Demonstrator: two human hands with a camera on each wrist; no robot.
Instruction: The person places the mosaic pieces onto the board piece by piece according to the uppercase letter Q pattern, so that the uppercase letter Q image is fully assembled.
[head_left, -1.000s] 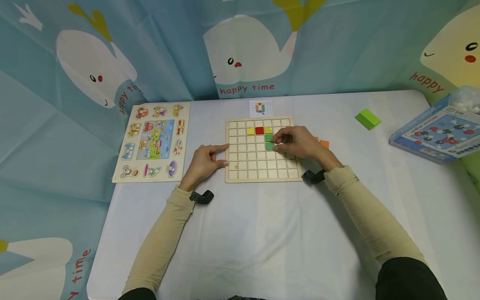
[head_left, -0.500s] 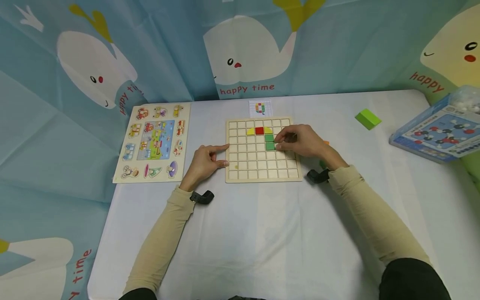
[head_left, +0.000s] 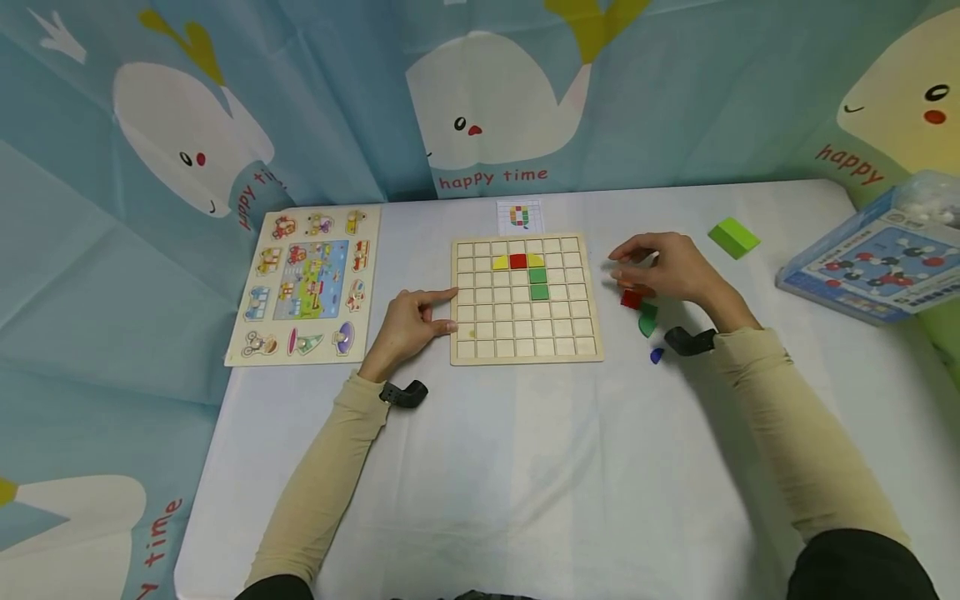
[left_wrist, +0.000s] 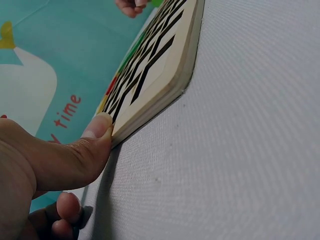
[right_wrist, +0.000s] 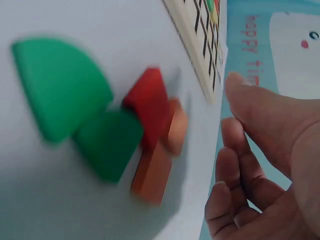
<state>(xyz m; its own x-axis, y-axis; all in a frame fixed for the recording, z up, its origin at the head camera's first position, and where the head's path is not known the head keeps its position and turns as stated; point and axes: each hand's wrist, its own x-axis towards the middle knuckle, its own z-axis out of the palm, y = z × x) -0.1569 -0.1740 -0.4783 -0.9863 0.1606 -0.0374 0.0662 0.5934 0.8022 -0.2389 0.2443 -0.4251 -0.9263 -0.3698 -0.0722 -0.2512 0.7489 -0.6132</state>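
Note:
My left hand [head_left: 405, 329] touches the left edge of the wooden grid board [head_left: 495, 322] with thumb and index finger stretched out and spaced apart. In the grid, a red square block [head_left: 517, 262] sits between two rounded yellow blocks [head_left: 500, 263]. Below the right yellow one come two green square blocks [head_left: 538, 292]. Off the board's right side, my right hand [head_left: 671, 267] is over loose blocks, its fingers loosely bent around nothing. In the right wrist view, red [right_wrist: 152, 102], green [right_wrist: 60, 87] and orange blocks [right_wrist: 152, 175] lie beside the hand.
A small pattern card [head_left: 520, 217] lies behind the board. The picture puzzle [head_left: 251, 329] is at left. A light green block [head_left: 734, 238] and a blue box [head_left: 877, 258] are at right. One small blue block [head_left: 657, 356] lies near the right wrist's camera.
My right hand has left the green square blocks on the board and moved right to the loose blocks, uncovering the board's right side. The left hand has stayed put.

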